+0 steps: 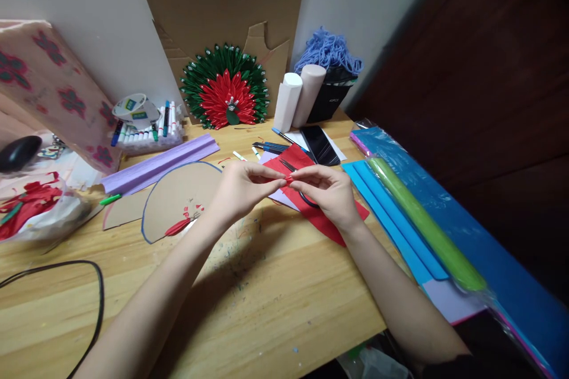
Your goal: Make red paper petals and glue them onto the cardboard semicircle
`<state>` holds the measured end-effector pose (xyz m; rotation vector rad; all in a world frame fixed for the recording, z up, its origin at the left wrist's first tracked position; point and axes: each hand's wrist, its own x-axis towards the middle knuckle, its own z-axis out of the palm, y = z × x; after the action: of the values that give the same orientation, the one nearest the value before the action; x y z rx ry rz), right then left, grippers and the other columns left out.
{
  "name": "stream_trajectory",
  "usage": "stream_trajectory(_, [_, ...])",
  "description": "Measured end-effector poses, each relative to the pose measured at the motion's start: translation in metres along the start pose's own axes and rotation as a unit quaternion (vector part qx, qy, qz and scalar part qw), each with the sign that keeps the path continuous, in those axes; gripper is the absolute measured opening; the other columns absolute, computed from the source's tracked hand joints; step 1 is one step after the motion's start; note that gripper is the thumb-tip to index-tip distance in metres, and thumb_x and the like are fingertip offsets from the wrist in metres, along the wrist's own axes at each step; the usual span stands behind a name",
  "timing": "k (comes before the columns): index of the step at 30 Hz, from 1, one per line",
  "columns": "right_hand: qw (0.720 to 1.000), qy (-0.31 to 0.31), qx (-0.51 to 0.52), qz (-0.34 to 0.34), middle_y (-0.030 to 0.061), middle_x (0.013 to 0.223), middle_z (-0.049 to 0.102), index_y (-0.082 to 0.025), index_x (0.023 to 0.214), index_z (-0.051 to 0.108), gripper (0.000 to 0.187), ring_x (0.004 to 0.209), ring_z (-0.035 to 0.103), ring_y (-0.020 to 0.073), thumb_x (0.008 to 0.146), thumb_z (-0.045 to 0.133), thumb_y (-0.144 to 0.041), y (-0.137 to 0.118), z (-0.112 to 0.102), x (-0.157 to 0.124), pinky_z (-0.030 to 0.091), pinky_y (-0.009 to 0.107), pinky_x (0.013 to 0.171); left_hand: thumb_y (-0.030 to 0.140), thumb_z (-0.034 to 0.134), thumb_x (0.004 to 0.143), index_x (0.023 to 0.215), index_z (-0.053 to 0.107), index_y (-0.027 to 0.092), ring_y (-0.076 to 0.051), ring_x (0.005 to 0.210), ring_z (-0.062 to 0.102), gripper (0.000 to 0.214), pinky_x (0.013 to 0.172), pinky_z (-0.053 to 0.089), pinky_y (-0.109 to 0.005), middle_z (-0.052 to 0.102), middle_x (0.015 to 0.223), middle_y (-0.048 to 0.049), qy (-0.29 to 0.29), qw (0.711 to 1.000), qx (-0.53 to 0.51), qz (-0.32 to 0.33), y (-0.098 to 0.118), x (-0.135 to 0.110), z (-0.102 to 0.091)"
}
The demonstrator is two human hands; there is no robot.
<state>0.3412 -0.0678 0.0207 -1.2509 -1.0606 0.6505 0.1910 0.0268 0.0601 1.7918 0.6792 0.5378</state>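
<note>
Between the fingertips of my left hand [242, 186] and my right hand [329, 189] is a small red piece [288, 180], pinched from both sides; it looks like crepe paper or cloth. Both hands are closed in a pinch above the table. Beneath them lies a larger red sheet [329, 222], with dark scissors [306, 199] on it, partly covered by my right hand. To the left, a rounded cardboard piece [166, 198] with a blue edge carries a red petal shape [178, 227] and several small red scraps [192, 211].
A green and red petal fan [229, 92] leans on a cardboard sheet [213, 6] at the back. Markers [146, 133], a purple paper strip [164, 163] and a bag of red scraps [35, 207] stand left. A phone [320, 145] and rolled green paper [422, 222] lie right.
</note>
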Motion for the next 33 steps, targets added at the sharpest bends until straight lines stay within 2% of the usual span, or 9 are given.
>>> stream_trajectory(10, [0.997, 0.021, -0.049, -0.048, 0.0014, 0.08, 0.071, -0.023, 0.08, 0.071, 0.008, 0.079, 0.067, 0.0179, 0.072, 0.071, -0.025, 0.0, 0.0018, -0.0034, 0.058, 0.035, 0.076, 0.031, 0.069, 0.071, 0.082, 0.075, 0.013, -0.019, 0.069, 0.067, 0.022, 0.061, 0.053, -0.027, 0.073, 0.075, -0.0094, 0.005, 0.999, 0.023, 0.024, -0.0016, -0.0007, 0.0006])
stream_trajectory(21, [1.0, 0.014, 0.004, -0.027, 0.0001, 0.076, 0.068, -0.021, 0.08, 0.064, 0.011, 0.069, 0.067, 0.0148, 0.072, 0.071, -0.025, 0.0013, 0.0065, -0.0042, 0.058, 0.03, 0.069, 0.026, 0.065, 0.074, 0.079, 0.073, 0.014, -0.014, 0.067, 0.065, 0.014, 0.067, 0.052, -0.024, 0.072, 0.075, -0.0062, 0.043, 0.992, 0.067, 0.095, -0.0025, -0.002, 0.004])
stream_trajectory(25, [0.999, 0.009, -0.008, -0.035, 0.0009, 0.079, 0.069, -0.021, 0.08, 0.066, 0.012, 0.074, 0.067, 0.0157, 0.071, 0.072, -0.025, 0.0001, 0.0055, -0.004, 0.057, 0.031, 0.072, 0.027, 0.067, 0.073, 0.078, 0.073, 0.013, -0.015, 0.067, 0.065, 0.016, 0.065, 0.053, -0.024, 0.072, 0.074, -0.0066, 0.037, 0.996, 0.043, 0.076, -0.0009, -0.0019, 0.0044])
stream_trajectory(29, [0.998, 0.007, -0.024, -0.052, 0.0012, 0.08, 0.07, -0.022, 0.081, 0.068, 0.012, 0.077, 0.067, 0.0163, 0.07, 0.073, -0.022, -0.002, 0.0029, -0.0032, 0.057, 0.031, 0.073, 0.03, 0.071, 0.07, 0.08, 0.073, 0.01, -0.017, 0.066, 0.066, 0.023, 0.06, 0.053, -0.025, 0.072, 0.074, -0.0092, 0.01, 0.999, -0.022, 0.021, -0.0012, -0.0008, 0.0043])
stream_trajectory(33, [1.0, 0.014, 0.001, -0.026, -0.0002, 0.074, 0.07, -0.021, 0.076, 0.065, 0.014, 0.072, 0.067, 0.0149, 0.067, 0.076, -0.023, -0.0027, 0.002, -0.0015, 0.058, 0.029, 0.069, 0.029, 0.071, 0.069, 0.081, 0.073, 0.011, -0.019, 0.071, 0.068, 0.022, 0.064, 0.054, -0.026, 0.073, 0.077, -0.0094, -0.002, 0.998, -0.057, 0.0, -0.0016, -0.0001, 0.0052])
